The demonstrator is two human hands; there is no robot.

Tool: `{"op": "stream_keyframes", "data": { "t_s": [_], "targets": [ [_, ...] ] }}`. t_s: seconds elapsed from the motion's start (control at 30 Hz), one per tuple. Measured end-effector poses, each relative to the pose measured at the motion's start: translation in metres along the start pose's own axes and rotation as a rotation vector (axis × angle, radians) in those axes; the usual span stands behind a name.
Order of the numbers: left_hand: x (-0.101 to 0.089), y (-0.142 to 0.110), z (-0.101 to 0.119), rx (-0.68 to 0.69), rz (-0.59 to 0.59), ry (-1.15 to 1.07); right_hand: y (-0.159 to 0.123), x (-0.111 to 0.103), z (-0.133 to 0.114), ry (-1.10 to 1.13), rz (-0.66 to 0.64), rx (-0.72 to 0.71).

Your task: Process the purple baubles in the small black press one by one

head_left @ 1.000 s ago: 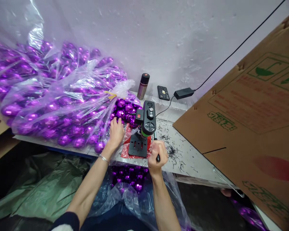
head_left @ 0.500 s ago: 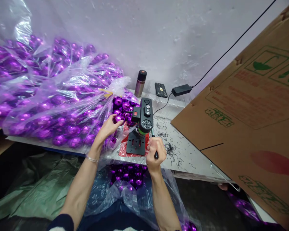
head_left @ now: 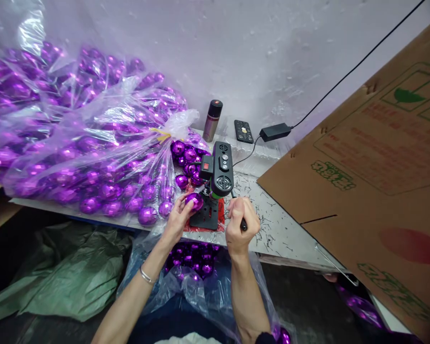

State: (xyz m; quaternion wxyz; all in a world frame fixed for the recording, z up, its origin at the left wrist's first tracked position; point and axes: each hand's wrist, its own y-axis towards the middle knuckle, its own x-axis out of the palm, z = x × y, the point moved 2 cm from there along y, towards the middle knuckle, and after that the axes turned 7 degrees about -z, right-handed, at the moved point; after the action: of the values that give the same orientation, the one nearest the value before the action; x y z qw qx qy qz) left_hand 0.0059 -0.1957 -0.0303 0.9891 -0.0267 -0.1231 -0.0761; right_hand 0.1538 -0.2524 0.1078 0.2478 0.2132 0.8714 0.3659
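A shiny purple mirror-ball ornament is pinched in my left hand, close to the head of a small black bench drill press. My right hand is closed around the black-tipped lever at the machine's right side. The press's slotted black base plate rests on a red sheet. The ball hides part of the tool beneath the head. Behind my left hand, loose purple balls spill from the mouth of a large clear plastic bag.
A thermos flask, a phone and a black power adapter sit along the wall. Small dark shavings litter the white table. A big cardboard box leans in from the right. More purple balls lie in a bag on my lap.
My left hand has brought a purple ball from the pile toward the drill press, moving right and nearer to me. My right hand still grips the lever. The view has shifted slightly.
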Motion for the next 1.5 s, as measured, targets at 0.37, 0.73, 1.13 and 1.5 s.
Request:
{"op": "stream_keyframes", "data": {
  "t_s": [0.37, 0.73, 1.13, 1.5],
  "targets": [
    [0.012, 0.0, -0.03, 0.313, -0.029, 0.618, -0.007, -0.001, 0.002, 0.02, -0.016, -0.033],
    [0.014, -0.001, -0.008, 0.357, -0.155, 0.77, -0.013, -0.003, 0.003, -0.048, -0.041, -0.061],
    [0.013, 0.007, -0.018, 0.297, -0.17, 0.722, -0.018, -0.001, 0.005, -0.061, -0.034, -0.073],
    [0.014, 0.009, -0.023, 0.304, -0.213, 0.69, -0.025, 0.002, 0.009, -0.042, -0.004, -0.053]
  ]
}}
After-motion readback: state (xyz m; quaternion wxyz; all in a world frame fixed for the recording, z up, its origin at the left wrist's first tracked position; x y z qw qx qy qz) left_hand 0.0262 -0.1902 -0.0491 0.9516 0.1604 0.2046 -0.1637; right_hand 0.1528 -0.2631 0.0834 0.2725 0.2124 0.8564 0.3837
